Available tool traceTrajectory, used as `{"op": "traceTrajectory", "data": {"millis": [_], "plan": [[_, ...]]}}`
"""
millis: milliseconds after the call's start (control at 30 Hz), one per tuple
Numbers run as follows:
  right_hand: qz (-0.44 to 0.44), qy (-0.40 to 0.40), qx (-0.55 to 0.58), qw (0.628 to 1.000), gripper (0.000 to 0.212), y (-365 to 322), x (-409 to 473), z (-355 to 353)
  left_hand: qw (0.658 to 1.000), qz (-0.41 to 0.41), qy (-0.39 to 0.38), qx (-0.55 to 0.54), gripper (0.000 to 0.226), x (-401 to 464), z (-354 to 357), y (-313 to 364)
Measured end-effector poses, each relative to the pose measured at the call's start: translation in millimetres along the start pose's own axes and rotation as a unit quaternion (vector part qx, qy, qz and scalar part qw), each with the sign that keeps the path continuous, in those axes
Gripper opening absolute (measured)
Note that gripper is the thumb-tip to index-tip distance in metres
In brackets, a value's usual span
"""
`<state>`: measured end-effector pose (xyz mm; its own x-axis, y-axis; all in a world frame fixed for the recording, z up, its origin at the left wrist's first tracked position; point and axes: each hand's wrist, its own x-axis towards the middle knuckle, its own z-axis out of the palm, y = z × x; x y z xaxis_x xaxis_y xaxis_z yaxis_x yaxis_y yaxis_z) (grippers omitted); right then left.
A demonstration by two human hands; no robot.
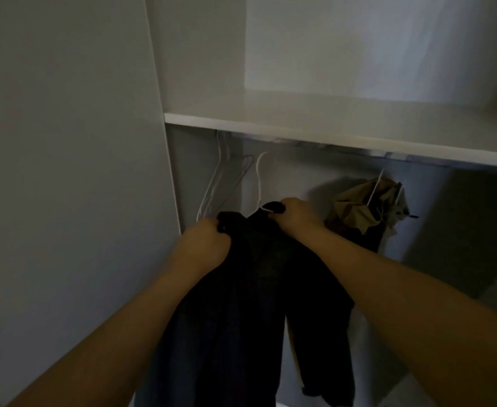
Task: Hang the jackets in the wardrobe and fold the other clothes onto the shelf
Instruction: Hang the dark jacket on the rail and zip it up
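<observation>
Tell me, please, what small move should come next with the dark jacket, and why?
Probably lift the white hanger so its hook catches the rail. Both hands, left hand and right hand, grip the dark jacket at its shoulders, and the hook seems to sit just below the rail.

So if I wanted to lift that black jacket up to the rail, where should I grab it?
Probably at the white hanger neck just above the black jacket collar, coming from the front: its hook stands upright there, and the cloth below hangs limp.
</observation>
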<state>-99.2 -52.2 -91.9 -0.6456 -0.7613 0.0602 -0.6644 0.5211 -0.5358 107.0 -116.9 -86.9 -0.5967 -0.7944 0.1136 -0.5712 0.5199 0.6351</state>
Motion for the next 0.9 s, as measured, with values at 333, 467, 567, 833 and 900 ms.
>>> {"op": "traceTrajectory", "data": {"millis": [333, 467, 567, 833, 900], "plan": [[-0.036, 0.031, 0.311, 0.949, 0.024, 68, 108, -3, 0.991, 0.087, 0.086, 0.049, 0.028, 102, 66, 24], [-0.056, 0.035, 0.387, 0.920, 0.029, 85, 146, -5, 0.984, 0.088, 0.134, 0.083, 0.019, 142, 86, 36], [-0.059, 0.080, 0.425, 0.900, 0.016, 89, 171, -8, 0.981, 0.074, 0.155, 0.089, 0.017, 173, 94, 45], [-0.026, 0.127, 0.475, 0.870, 0.019, 111, 216, 8, 0.980, 0.076, 0.163, 0.088, 0.016, 235, 127, 60], [-0.011, 0.137, 0.454, 0.880, 0.020, 121, 223, 23, 0.982, 0.065, 0.156, 0.086, 0.019, 248, 137, 53]]}}
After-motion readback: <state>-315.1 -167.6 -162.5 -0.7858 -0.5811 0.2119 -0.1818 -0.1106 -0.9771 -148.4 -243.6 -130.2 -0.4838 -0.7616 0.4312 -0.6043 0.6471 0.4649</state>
